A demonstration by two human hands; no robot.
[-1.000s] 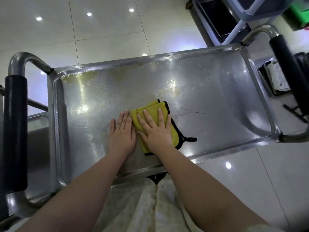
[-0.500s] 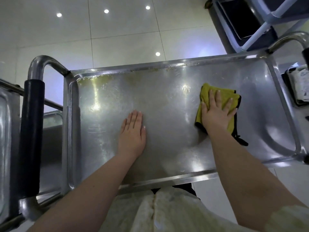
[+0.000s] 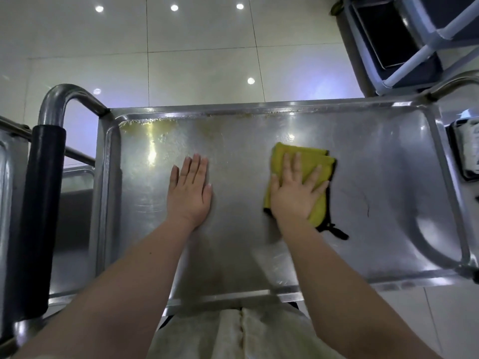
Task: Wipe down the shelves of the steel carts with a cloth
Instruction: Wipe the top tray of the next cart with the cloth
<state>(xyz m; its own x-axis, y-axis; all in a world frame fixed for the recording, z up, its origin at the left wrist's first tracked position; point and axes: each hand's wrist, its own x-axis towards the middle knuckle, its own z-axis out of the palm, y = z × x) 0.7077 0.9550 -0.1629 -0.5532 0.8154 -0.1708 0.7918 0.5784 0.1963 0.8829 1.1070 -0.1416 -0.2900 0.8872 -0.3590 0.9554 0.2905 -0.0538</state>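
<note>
The top shelf of a steel cart [image 3: 388, 161] fills the view, with yellowish grime along its far edge and far left corner. A folded yellow cloth [image 3: 308, 158] with black trim lies right of the shelf's middle. My right hand [image 3: 295, 193] presses flat on it, fingers spread, covering its near part. My left hand [image 3: 190, 187] rests flat on the bare steel left of centre, fingers together, holding nothing. A black loop of the cloth trails toward me.
A cart handle with a black grip [image 3: 39, 203] stands at the left, with a second steel cart [image 3: 10, 177] beyond it. Another handle [image 3: 456, 81] curves at the far right. A dark rack with white tubes [image 3: 404, 42] stands on the tiled floor [image 3: 202, 60].
My right hand slid the cloth from beside my left hand out to the right, then slightly back toward the left. My left hand stayed flat in place.
</note>
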